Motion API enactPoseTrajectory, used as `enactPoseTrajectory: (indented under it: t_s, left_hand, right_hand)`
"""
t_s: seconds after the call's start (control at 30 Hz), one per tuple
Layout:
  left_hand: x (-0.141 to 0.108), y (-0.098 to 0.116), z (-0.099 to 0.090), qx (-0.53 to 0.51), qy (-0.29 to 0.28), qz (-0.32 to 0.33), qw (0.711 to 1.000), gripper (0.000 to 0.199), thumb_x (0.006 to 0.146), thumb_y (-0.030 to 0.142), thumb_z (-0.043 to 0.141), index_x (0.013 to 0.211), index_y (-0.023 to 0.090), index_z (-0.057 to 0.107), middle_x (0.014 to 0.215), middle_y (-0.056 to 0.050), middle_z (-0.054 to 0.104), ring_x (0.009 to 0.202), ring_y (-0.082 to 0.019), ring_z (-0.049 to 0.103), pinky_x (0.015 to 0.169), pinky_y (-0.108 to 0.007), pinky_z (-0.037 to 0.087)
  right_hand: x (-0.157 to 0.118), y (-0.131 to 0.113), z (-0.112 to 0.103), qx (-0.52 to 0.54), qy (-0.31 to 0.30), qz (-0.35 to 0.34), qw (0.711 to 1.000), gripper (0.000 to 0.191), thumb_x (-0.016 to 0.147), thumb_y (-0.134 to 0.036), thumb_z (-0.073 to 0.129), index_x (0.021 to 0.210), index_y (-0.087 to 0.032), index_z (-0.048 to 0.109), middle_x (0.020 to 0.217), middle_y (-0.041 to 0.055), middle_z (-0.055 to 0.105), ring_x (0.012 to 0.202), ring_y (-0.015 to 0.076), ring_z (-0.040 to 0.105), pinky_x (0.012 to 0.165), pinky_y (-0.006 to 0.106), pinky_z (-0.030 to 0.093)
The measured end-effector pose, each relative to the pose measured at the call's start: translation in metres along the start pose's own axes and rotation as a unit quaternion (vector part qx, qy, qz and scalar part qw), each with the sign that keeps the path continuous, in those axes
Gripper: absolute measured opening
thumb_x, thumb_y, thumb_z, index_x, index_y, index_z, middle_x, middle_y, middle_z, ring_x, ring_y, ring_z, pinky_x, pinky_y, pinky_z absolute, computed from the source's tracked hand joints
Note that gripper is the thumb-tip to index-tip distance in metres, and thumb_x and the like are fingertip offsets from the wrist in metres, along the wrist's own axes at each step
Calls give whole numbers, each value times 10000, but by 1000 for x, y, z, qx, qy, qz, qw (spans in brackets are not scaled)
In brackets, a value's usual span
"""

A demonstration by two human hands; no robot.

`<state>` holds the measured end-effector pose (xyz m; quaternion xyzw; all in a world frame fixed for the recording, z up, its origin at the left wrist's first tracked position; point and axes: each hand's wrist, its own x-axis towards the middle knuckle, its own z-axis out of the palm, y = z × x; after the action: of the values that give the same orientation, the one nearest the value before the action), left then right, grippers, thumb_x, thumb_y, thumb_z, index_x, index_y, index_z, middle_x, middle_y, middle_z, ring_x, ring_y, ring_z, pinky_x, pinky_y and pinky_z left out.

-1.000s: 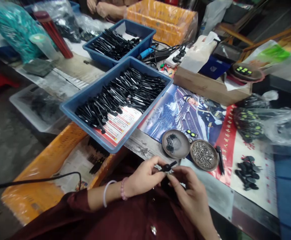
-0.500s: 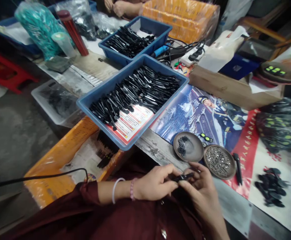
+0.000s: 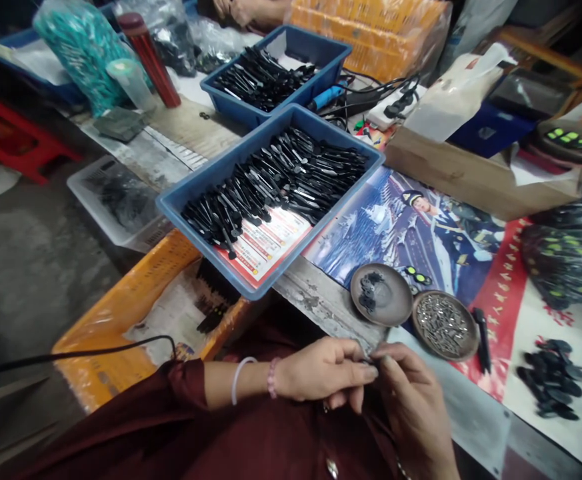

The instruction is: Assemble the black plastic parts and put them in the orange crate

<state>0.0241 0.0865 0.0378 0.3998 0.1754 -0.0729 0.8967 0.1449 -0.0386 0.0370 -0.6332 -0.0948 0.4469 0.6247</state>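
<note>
My left hand is closed, its thumb laid along the curled fingers, just above my lap. Fingertip to fingertip with it, my right hand pinches with thumb and forefinger. Whatever sits between them is almost wholly hidden by the fingers. Just beyond the hands are a brown dish with small black pieces and another dish full of small silver metal pins. A black elongated part lies right of the pins. Farther right is a pile of black rounded parts.
A blue tray of slim black parts juts over the table's near edge. Behind it stands another blue tray. An orange crate sits low on the left. A cardboard box borders the poster. A co-worker's hands show at the top.
The small black part seen between my fingertips half a second ago is now covered. My left fingers have curled in more, and the right fingers have closed to a pinch. The view has shifted slightly.
</note>
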Motion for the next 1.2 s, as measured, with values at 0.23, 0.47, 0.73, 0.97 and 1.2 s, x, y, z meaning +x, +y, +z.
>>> enactPoseTrajectory:
  t_s: [0.23, 0.47, 0.73, 0.97, 1.2]
  left_hand:
    - [-5, 3, -1, -51, -44, 31, 997, 405, 851, 557, 616, 872, 162, 527, 587, 33, 608, 347, -29, 385, 343, -167, 283]
    - [-9, 3, 2, -35, -19, 25, 999, 402, 832, 544, 647, 857, 159, 534, 550, 49, 583, 334, -30, 381, 332, -170, 260]
    - [-5, -1, -2, -42, -5, 21, 999, 399, 850, 534, 629, 858, 142, 554, 603, 20, 613, 357, -28, 402, 347, -167, 285]
    - [-2, 2, -2, 90, 119, 61, 987, 476, 823, 327, 689, 1226, 185, 480, 875, -6, 619, 524, -59, 556, 481, -176, 444]
    - [-4, 11, -3, 399, 152, 193, 883, 193, 886, 193, 544, 1057, 145, 622, 996, -105, 674, 945, -219, 643, 858, -330, 491]
  right_hand:
    - [-7, -10, 16, 21, -32, -28, 999, 192, 762, -385, 776, 740, -223, 674, 677, 5, 549, 554, 127, 481, 471, 206, 407]
    - [-7, -12, 24, 9, -24, -27, 999, 234, 744, -411, 792, 729, -214, 667, 723, 1, 571, 617, 125, 505, 524, 192, 414]
    - [-1, -7, 23, -35, -2, -67, 997, 271, 766, -418, 769, 707, -192, 631, 668, -5, 545, 581, 123, 472, 504, 207, 373]
    - [8, 1, 22, 14, 48, -38, 998, 324, 775, -416, 768, 695, -182, 559, 546, -49, 479, 469, 88, 408, 443, 192, 320]
    - [17, 4, 22, 1, 68, -65, 996, 384, 794, -422, 757, 626, -168, 523, 485, -58, 464, 455, 71, 385, 452, 180, 291]
